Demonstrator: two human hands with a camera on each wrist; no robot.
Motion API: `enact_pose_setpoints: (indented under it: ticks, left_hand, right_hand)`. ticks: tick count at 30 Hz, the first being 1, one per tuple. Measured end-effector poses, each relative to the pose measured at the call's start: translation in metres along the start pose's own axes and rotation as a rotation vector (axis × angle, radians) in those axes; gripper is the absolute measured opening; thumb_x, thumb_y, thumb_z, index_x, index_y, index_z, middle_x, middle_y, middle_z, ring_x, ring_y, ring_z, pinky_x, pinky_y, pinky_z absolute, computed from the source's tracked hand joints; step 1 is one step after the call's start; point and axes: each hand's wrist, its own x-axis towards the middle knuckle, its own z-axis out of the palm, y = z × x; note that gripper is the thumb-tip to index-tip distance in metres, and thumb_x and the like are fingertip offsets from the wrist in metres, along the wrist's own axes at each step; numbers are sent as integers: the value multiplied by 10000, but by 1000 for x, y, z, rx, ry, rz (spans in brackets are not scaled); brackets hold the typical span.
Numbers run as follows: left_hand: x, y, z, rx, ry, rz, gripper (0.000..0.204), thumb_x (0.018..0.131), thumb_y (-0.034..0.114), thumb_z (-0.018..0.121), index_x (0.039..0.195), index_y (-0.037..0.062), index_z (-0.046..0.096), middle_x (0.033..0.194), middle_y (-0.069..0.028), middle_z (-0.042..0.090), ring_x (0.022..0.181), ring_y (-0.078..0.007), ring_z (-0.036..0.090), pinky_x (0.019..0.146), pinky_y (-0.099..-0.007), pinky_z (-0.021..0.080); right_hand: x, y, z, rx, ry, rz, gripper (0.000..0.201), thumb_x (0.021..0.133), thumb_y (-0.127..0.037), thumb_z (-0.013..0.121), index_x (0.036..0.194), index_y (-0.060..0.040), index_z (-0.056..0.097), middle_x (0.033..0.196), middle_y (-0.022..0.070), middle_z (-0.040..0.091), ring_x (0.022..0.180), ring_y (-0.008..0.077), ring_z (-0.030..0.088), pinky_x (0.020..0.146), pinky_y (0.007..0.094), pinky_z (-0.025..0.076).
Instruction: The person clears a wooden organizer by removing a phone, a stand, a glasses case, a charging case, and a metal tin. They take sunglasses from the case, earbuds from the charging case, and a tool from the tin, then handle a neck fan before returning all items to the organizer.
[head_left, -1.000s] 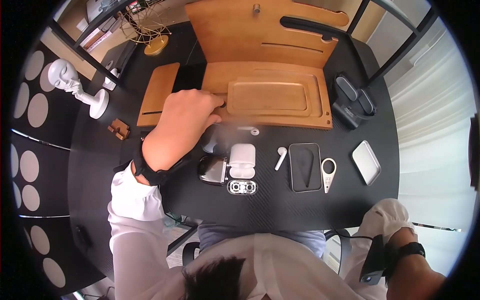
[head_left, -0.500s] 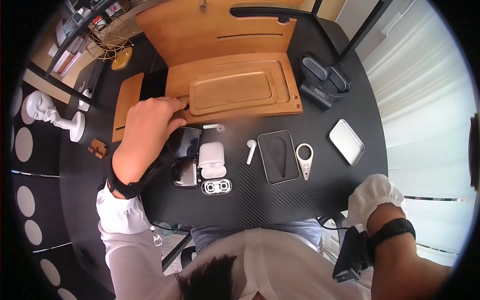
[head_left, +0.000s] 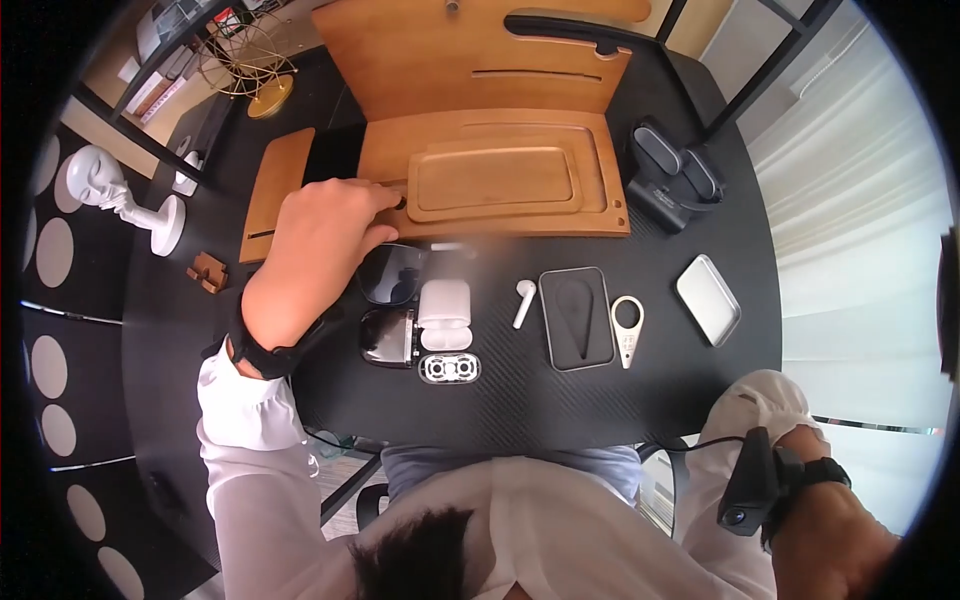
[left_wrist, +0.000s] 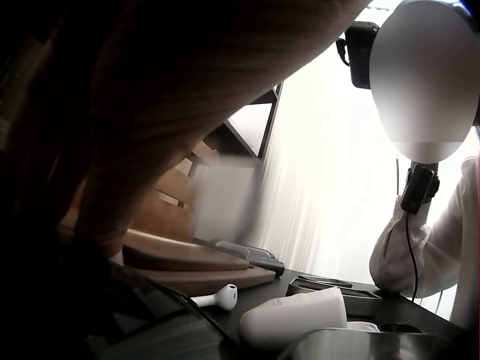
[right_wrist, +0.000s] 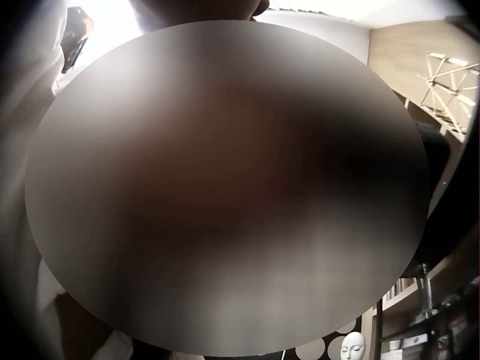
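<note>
Head view, wooden organizer [head_left: 480, 222] touching left hand [head_left: 325, 225]

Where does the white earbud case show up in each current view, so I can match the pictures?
Head: white earbud case just left of centre.
Left wrist: at the bottom, right of centre.
Right wrist: not visible; a blur covers most of the picture.
Shared landmark: none clear in all three; the wooden stand links head and left wrist, the white sculpture head and right wrist.
</note>
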Motion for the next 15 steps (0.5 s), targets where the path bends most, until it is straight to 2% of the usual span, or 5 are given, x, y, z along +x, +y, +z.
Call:
enact_pose_setpoints:
  ticks: [7,10,11,13,15]
  left_hand:
    - [-2,-4,4,-25,10,-10,324,793,123,787,1099,28,740,1090,-128,743,977,-347,690,837,-422,545]
    - [0,-2,6,-23,12,-4,323,792,120,785,1098,28,741,1093,-122,745,986,-342,691,837,-423,545]
    - [-3,-5,3,-9,3,-5,323,792,119,784,1098,29,741,1094,-121,746,988,-341,691,836,-423,545]
    - [-2,-6,4,-15,-4,-12,321,791,120,784,1096,29,741,1087,-125,745,986,-343,691,833,-423,545]
    - [-1,-5,4,-18,-5,-14,321,789,122,785,1093,28,741,1079,-129,744,983,-344,691,829,-423,545]
  right_hand:
    - [15,0,-2,-312,-160,14,422,1059,-265,404,656,-143,409,575,-58,288,450,63,328,486,231,278]
    - [6,-1,10,-144,-14,45,415,1047,-268,441,654,-140,408,575,-69,303,458,65,315,485,232,263]
    - [5,-1,13,-74,-31,61,402,1041,-259,462,662,-136,416,578,-73,312,462,66,318,486,233,264]
    - [5,-2,14,48,-2,82,363,1024,-217,506,681,-124,433,587,-82,338,478,62,341,499,226,307]
    - [4,-3,14,165,113,100,311,995,-154,552,705,-109,451,599,-91,368,502,49,382,538,218,391]
